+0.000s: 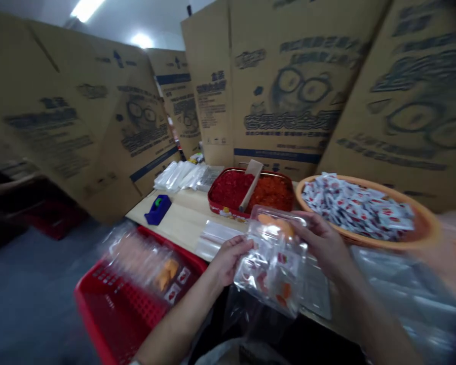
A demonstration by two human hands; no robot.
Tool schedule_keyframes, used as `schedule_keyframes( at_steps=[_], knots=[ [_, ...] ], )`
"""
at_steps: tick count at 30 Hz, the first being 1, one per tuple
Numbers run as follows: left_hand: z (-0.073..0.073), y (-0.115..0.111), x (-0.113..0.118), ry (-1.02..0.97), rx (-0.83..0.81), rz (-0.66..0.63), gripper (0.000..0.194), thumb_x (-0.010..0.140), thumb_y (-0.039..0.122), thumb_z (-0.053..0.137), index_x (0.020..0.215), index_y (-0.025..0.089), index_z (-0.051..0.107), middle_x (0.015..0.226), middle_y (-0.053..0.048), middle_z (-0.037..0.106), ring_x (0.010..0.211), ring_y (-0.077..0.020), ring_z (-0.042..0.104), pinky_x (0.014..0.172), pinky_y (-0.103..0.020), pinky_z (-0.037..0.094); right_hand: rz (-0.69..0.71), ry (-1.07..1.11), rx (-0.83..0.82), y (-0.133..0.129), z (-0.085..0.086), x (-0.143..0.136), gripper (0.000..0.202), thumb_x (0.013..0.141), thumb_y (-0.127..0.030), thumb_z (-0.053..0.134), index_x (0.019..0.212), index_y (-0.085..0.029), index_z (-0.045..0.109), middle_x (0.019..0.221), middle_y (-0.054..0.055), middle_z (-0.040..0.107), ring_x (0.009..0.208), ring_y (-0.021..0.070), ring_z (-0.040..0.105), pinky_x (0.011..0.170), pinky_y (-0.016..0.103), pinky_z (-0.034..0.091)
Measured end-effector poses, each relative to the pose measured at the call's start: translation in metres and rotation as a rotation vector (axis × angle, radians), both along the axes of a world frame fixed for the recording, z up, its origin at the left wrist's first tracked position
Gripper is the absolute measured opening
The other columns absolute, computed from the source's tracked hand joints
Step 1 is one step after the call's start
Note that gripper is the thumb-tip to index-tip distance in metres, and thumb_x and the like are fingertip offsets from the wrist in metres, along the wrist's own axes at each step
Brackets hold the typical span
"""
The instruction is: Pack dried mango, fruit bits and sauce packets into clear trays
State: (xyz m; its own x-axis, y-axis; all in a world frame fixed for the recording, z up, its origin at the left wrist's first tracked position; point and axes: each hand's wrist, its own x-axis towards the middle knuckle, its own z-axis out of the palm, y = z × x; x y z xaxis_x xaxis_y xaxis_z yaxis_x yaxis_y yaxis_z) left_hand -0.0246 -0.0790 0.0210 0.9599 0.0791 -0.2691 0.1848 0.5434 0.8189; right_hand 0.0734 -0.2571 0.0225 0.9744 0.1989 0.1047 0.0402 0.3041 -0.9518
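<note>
A clear plastic pack (266, 276) is held up in front of me, tilted. Orange pieces, which look like fruit slices, and small printed sachets show through it. My left hand (230, 258) pinches its left edge between thumb and fingers. At its upper right side, my right hand (321, 235) is closed on the pack, with some fingers hidden behind it. Just beyond, a red tin (228, 209) holds dark red and orange crumbly food on either side of a light divider (253, 183). Flat clear plastic (217, 238) lies on the table beside my left hand.
Similar filled packs (148, 263) lie in a red basket (87, 299) at lower left. An orange basket (427, 223) of sachets stands right. Behind are a blue tape dispenser (158, 209), plastic bags (180, 175) and tall cardboard sheets (281, 132). Clear plastic trays (391, 274) lie right.
</note>
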Motion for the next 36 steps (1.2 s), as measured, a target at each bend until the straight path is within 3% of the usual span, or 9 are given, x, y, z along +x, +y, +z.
schedule_keyframes(
  at_steps=[4, 8, 16, 20, 23, 27, 31, 36],
  knots=[
    [-0.002, 0.005, -0.014, -0.014, 0.007, -0.056, 0.034, 0.061, 0.025, 0.075, 0.089, 0.01, 0.064, 0.08, -0.006, 0.062, 0.061, -0.0115, 0.057, 0.059, -0.024, 0.045, -0.001, 0.194, 0.065, 0.007, 0.001, -0.002, 0.046, 0.041, -0.029, 0.082, 0.081, -0.02, 0.064, 0.08, 0.003, 0.064, 0.064, 0.0105, 0.057, 0.054, 0.019, 0.047],
    [-0.001, 0.012, -0.027, 0.02, 0.027, -0.165, 0.035, 0.061, 0.026, 0.074, 0.09, 0.009, 0.065, 0.084, -0.007, 0.063, 0.065, -0.0111, 0.058, 0.062, -0.022, 0.046, -0.036, 0.346, 0.139, 0.024, 0.002, -0.006, 0.042, 0.036, -0.023, 0.082, 0.072, -0.018, 0.062, 0.071, 0.002, 0.062, 0.059, 0.0112, 0.057, 0.051, 0.02, 0.049],
    [0.009, 0.039, -0.032, -0.023, 0.053, -0.076, 0.035, 0.066, 0.023, 0.07, 0.099, 0.012, 0.063, 0.087, -0.008, 0.064, 0.068, -0.0125, 0.059, 0.068, -0.026, 0.047, 0.084, 0.199, 0.097, 0.047, 0.001, -0.017, 0.039, 0.042, -0.027, 0.083, 0.071, -0.014, 0.058, 0.073, 0.003, 0.064, 0.06, 0.0101, 0.057, 0.05, 0.017, 0.046],
    [0.015, 0.042, -0.039, -0.069, 0.108, -0.209, 0.041, 0.067, 0.022, 0.07, 0.107, 0.016, 0.06, 0.099, -0.008, 0.062, 0.08, -0.0148, 0.06, 0.074, -0.026, 0.047, 0.018, 0.18, 0.158, 0.048, 0.011, -0.015, 0.041, 0.043, -0.026, 0.082, 0.075, -0.015, 0.06, 0.073, 0.003, 0.065, 0.064, 0.0124, 0.059, 0.053, 0.02, 0.047],
    [0.012, 0.042, -0.043, -0.05, 0.127, -0.28, 0.038, 0.067, 0.02, 0.07, 0.103, 0.016, 0.06, 0.095, -0.008, 0.062, 0.077, -0.014, 0.06, 0.073, -0.025, 0.047, 0.003, 0.213, 0.189, 0.049, 0.018, -0.015, 0.042, 0.039, -0.024, 0.083, 0.071, -0.014, 0.058, 0.07, 0.002, 0.064, 0.061, 0.0116, 0.057, 0.052, 0.02, 0.045],
    [0.009, 0.039, -0.042, -0.049, 0.085, -0.238, 0.035, 0.07, 0.019, 0.067, 0.104, 0.013, 0.06, 0.093, -0.01, 0.062, 0.074, -0.0139, 0.059, 0.071, -0.025, 0.047, 0.084, 0.201, 0.129, 0.049, 0.017, -0.02, 0.039, 0.041, -0.028, 0.082, 0.066, -0.013, 0.056, 0.065, 0.001, 0.061, 0.056, 0.0095, 0.053, 0.05, 0.019, 0.04],
    [0.014, 0.036, -0.035, -0.06, 0.05, -0.178, 0.037, 0.071, 0.017, 0.066, 0.106, 0.012, 0.059, 0.089, -0.009, 0.063, 0.071, -0.0139, 0.06, 0.07, -0.027, 0.047, 0.181, 0.126, 0.068, 0.046, 0.012, -0.023, 0.037, 0.044, -0.031, 0.081, 0.064, -0.013, 0.056, 0.07, 0.001, 0.062, 0.063, 0.0107, 0.053, 0.057, 0.02, 0.04],
    [0.018, 0.036, -0.028, -0.082, 0.003, -0.11, 0.032, 0.073, 0.018, 0.063, 0.105, 0.013, 0.06, 0.092, -0.009, 0.064, 0.074, -0.0156, 0.061, 0.072, -0.029, 0.048, 0.185, -0.118, -0.033, 0.041, 0.007, -0.022, 0.027, 0.062, -0.041, 0.071, 0.072, -0.016, 0.063, 0.074, 0.002, 0.061, 0.07, 0.0121, 0.05, 0.062, 0.022, 0.038]
  ],
)
